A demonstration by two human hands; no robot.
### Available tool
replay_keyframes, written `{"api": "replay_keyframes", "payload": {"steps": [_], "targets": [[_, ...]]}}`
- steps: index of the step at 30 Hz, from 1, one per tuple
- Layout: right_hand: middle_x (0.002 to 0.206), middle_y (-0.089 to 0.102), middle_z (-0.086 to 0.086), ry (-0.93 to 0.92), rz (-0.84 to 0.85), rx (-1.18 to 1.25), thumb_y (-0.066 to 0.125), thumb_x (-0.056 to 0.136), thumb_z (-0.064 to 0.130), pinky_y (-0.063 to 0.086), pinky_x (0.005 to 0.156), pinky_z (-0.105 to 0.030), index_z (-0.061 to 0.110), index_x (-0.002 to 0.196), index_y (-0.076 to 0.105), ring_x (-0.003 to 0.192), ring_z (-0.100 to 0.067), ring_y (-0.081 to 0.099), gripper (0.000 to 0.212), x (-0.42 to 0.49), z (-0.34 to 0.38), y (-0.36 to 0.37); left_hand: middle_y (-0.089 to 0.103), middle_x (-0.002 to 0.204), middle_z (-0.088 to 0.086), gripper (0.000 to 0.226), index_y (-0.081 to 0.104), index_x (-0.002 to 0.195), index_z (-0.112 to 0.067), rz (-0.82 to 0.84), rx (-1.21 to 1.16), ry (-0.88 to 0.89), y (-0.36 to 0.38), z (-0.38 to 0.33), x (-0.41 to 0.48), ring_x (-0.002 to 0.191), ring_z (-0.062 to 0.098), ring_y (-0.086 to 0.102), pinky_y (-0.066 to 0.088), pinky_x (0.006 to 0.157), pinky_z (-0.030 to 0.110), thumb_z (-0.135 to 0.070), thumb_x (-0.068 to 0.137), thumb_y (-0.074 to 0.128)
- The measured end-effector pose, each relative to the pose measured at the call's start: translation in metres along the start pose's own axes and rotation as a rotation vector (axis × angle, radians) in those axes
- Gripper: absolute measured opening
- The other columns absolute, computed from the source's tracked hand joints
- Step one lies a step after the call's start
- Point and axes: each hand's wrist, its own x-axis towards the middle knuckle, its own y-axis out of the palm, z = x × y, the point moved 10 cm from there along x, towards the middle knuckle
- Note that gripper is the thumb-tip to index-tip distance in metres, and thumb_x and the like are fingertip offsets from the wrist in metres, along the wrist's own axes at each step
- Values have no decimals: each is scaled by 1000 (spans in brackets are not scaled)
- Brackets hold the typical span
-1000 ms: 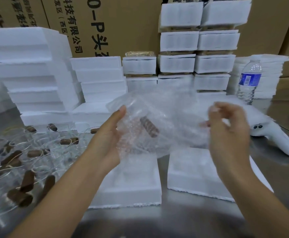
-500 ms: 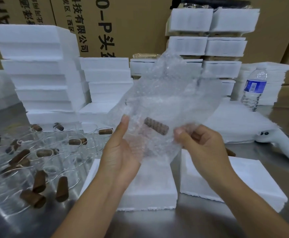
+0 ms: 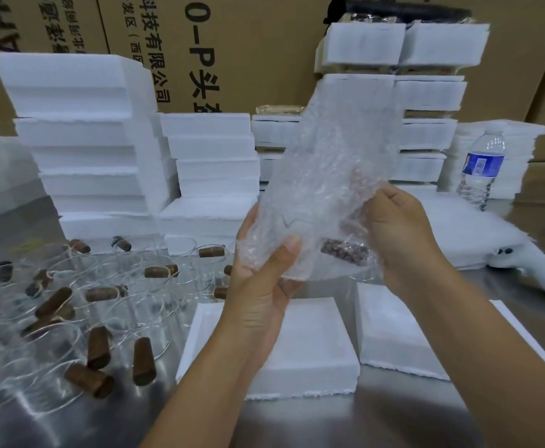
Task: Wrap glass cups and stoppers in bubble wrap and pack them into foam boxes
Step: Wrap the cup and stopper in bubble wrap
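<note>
bubble wrap (image 3: 329, 176) is held in the air above the foam box (image 3: 313, 350), standing tall and tilted to the right. left hand (image 3: 261, 286) grips its lower left edge, thumb across the front, fingers behind. right hand (image 3: 403, 234) has its fingers curled round the lower right side. a brown stopper (image 3: 345, 252) lies inside the wrap between the two hands, near level. whether a cup is wrapped with it cannot be told.

writing: cartons (image 3: 232, 43) behind the foam box carry black print, "有限公司" and "0-p" legible. the bottle (image 3: 481, 169), behind and right of the box, has a blue label, text too small to read.

materials: wrap clear and dimpled; box white foam, square, rough lower edge; a second foam piece (image 3: 394, 334) just beside it on the right. left of the box, clear glass cups (image 3: 54, 350) and loose tapered stoppers (image 3: 98, 347) on a steel table (image 3: 329, 421). foam stacks (image 3: 86, 140) behind left.
</note>
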Motion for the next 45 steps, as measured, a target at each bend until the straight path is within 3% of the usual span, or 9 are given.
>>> {"api": "replay_keyframes", "payload": {"steps": [3, 6, 11, 17, 20, 25, 32, 35, 45], "targets": [[85, 74, 7, 89, 122, -25, 58, 79, 53, 51, 88, -36, 30, 77, 74, 84, -9, 70, 28, -9, -21, 7, 66, 122, 3, 97, 55, 130, -25, -47, -25, 25, -5, -5, 0, 107, 20, 66, 57, 74, 28, -35, 41, 93], [111, 70, 6, 136, 224, -55, 65, 62, 63, 46, 98, -40, 35, 107, 67, 109, -12, 63, 53, -24, -40, 10, 65, 124, 6, 94, 50, 135, -22, -98, -40, 50, -11, -9, -1, 111, 22, 64, 57, 80, 30, -34, 50, 89], [86, 74, 11, -30, 87, -145, 66, 60, 52, 52, 67, -15, 25, 91, 69, 82, -4, 69, 41, -31, -33, -3, 66, 121, 7, 70, 50, 133, -20, -104, 34, 51, -13, -8, -1, 108, 23, 65, 57, 82, 33, -17, 70, 80], [73, 72, 9, -55, 3, -145, 69, 75, 34, 50, 60, -12, 22, 79, 69, 69, -4, 68, 12, -30, -34, -20, 72, 104, 3, 73, 55, 112, -19, -88, 280, -39, -16, 2, -3, 92, 19, 70, 56, 65, 28, -16, 48, 90], [66, 70, 12, -87, -43, -183, 68, 84, 17, 48, 55, -10, 21, 75, 67, 62, 0, 65, 10, -28, -32, -29, 69, 109, 2, 71, 56, 103, -24, -102, 465, -64, -20, 11, -5, 99, 22, 68, 57, 82, 40, -35, 41, 89], [75, 72, 7, -68, -50, -214, 57, 92, 17, 53, 62, -16, 19, 80, 68, 72, -5, 68, 16, -30, -35, -32, 66, 116, 1, 66, 58, 97, -34, -94, 625, -73, -22, 12, -6, 102, 22, 66, 54, 88, 46, -53, 40, 85], [80, 67, 12, -238, -24, -411, 52, 93, 18, 55, 69, -22, 29, 85, 60, 78, -4, 64, 15, -40, -12, -22, 65, 110, -21, 66, 52, 110, -57, 69, 785, -50, -3, 7, -10, 102, 2, 64, 52, 83, 25, -54, 50, 80], [77, 63, 10, -263, -54, -493, 61, 84, 5, 57, 69, -42, 29, 81, 59, 75, -10, 61, 24, -43, -5, -26, 64, 108, -23, 55, 54, 103, -56, 120, 866, -18, 5, 7, -14, 99, -3, 62, 50, 74, 13, -41, 57, 82], [82, 51, 1, -197, 151, -453, 34, 86, 28, 42, 72, -23, 11, 80, 55, 83, -12, 49, 28, -52, -16, 2, 66, 103, -13, 50, 54, 102, -40, 75, 864, 46, 6, 3, -13, 93, 2, 64, 48, 71, 12, -27, 64, 84]]}}
